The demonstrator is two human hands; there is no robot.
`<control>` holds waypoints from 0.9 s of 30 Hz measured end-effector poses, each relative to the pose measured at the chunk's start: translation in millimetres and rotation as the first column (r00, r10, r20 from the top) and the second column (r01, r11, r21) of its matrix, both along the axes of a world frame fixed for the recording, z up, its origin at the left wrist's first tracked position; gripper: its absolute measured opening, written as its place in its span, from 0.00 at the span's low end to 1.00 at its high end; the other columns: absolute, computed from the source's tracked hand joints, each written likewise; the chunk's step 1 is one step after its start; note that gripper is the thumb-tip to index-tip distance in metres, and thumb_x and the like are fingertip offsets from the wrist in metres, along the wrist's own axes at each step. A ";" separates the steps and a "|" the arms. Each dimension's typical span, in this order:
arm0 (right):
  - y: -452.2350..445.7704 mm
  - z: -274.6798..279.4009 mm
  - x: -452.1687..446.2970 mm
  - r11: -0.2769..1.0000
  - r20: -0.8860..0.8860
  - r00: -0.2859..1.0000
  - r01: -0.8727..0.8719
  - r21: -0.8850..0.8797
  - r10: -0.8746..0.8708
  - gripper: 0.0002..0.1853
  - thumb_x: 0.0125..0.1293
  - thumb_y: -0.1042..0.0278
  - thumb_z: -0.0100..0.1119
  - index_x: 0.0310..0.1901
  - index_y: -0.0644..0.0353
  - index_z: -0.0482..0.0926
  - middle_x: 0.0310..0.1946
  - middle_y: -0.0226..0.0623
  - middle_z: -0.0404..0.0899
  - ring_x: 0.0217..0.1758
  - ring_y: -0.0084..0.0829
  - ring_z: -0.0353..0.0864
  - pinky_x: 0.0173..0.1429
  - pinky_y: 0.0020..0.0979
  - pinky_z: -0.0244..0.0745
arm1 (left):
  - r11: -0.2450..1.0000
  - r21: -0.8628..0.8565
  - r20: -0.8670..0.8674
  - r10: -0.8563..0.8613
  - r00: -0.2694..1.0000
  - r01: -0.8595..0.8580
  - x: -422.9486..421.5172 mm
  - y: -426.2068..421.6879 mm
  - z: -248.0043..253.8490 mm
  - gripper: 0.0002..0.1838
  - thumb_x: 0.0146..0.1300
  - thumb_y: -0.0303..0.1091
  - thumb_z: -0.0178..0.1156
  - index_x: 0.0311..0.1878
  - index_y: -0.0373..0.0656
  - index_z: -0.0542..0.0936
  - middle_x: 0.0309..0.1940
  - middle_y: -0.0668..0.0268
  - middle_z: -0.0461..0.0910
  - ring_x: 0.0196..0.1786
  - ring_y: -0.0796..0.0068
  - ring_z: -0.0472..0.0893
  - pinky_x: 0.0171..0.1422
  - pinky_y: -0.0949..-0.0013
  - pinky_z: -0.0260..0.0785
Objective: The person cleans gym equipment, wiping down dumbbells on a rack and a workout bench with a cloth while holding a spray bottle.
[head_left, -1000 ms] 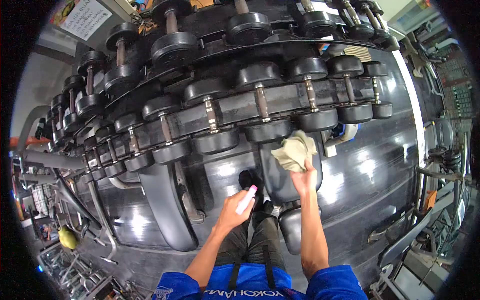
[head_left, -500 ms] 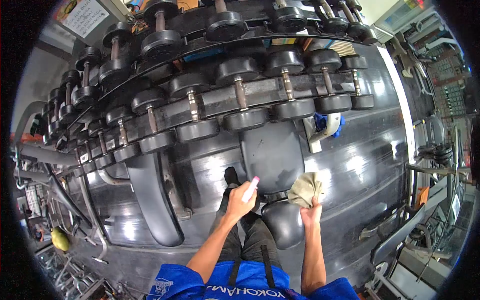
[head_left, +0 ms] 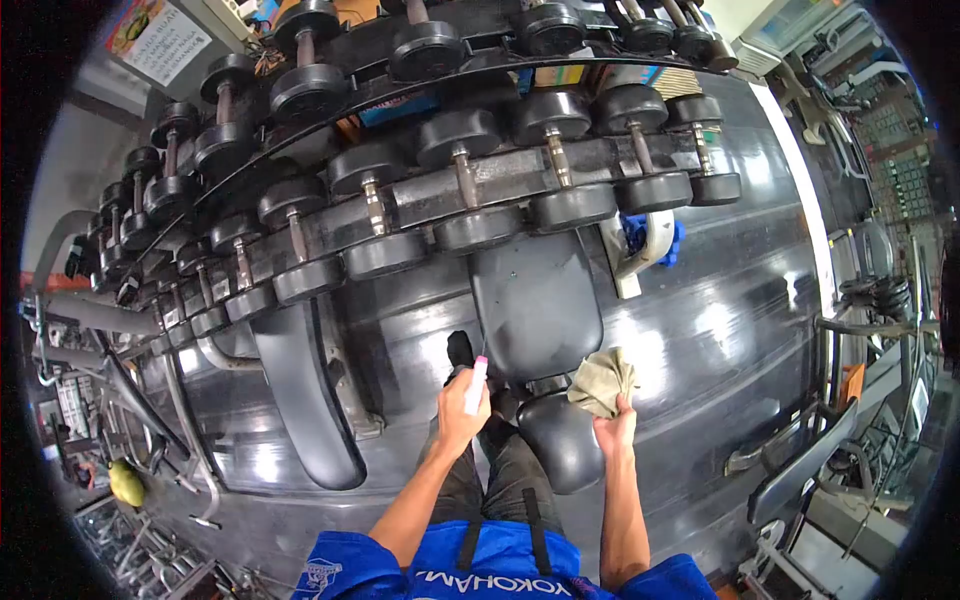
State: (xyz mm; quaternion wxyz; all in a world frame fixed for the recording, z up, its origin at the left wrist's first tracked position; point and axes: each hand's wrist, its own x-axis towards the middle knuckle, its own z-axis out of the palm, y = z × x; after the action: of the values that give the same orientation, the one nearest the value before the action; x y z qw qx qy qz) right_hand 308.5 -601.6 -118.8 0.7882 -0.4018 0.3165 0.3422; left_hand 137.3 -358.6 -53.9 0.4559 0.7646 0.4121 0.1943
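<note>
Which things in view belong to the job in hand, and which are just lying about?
In hand or likely part of it:
- cloth, in the right hand
- pink-tipped tube, in the left hand
- middle bench, nearest the cloth; a guess

Just about:
- dumbbells
- left bench
- sign
- yellow-green object

White sign (head_left: 165, 48) at upper left reads "JUS BUAH" on top, "BUAH NAGA" lower down, other lines blurred; blue shirt (head_left: 488, 557) bears white "YOKOHAM", its end unclear; sleeve crest (head_left: 321, 574) unreadable.
</note>
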 end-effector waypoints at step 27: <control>4.7 -10.7 41.2 0.996 0.053 0.998 -0.023 -0.091 0.028 0.23 0.78 0.60 0.41 0.69 0.57 0.66 0.65 0.39 0.73 0.67 0.38 0.72 0.73 0.41 0.66 | 0.888 -0.262 -0.045 -0.402 0.915 0.377 -41.7 -74.7 9.8 0.10 0.56 0.27 0.60 0.42 0.41 0.78 0.31 0.53 0.77 0.36 0.45 0.79 0.39 0.54 0.73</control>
State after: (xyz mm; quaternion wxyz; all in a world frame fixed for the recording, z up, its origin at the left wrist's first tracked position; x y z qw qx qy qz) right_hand 349.7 -596.9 -129.5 0.7732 -0.4501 0.3048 0.3265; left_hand 95.7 -433.3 -44.1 0.5568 0.7771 0.2932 0.0081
